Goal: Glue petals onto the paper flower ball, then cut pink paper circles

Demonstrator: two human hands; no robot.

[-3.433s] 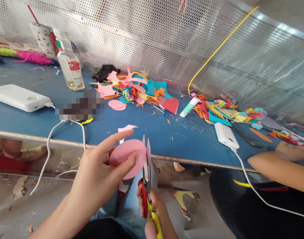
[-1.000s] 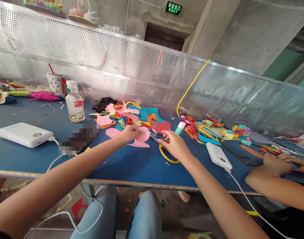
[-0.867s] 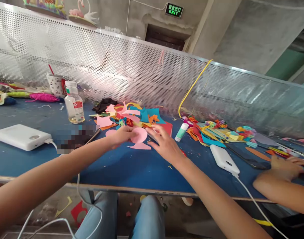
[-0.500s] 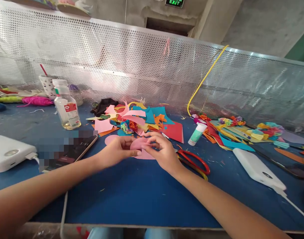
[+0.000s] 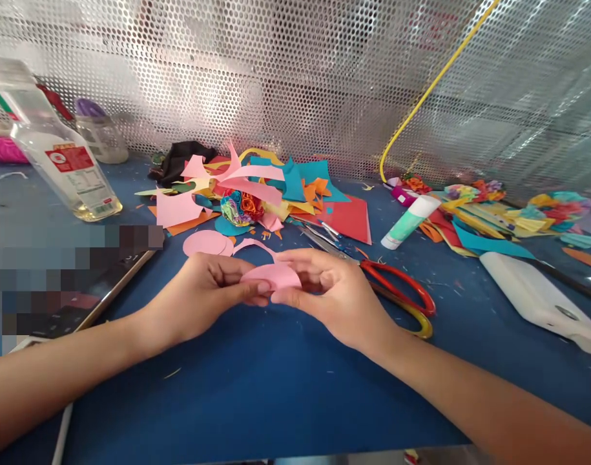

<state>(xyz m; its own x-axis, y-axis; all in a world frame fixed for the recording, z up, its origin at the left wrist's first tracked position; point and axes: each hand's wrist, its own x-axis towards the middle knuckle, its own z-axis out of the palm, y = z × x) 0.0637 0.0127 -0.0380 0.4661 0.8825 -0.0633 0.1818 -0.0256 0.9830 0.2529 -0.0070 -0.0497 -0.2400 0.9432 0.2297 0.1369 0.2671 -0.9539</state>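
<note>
Between my two hands is a pink paper circle, pinched at its left and right edges above the blue table. My left hand grips it with the thumb on top. On the other side my right hand holds it between thumb and fingers. Just behind my left hand lie overlapping pink paper discs, and a curved pink paper scrap lies beyond my fingers. Scissors with red and yellow handles rest right of my right hand, partly hidden by it.
Coloured paper scraps and a paper flower lie behind my hands. A glue stick stands tilted at right, near a white power bank. At left are a bottle and a phone. A perforated metal panel closes the back.
The view has tilted down and come closer to the table. Both hands still hold pink paper; the circle is now lower and faces up more, and a curved pink scrap shows behind it.
</note>
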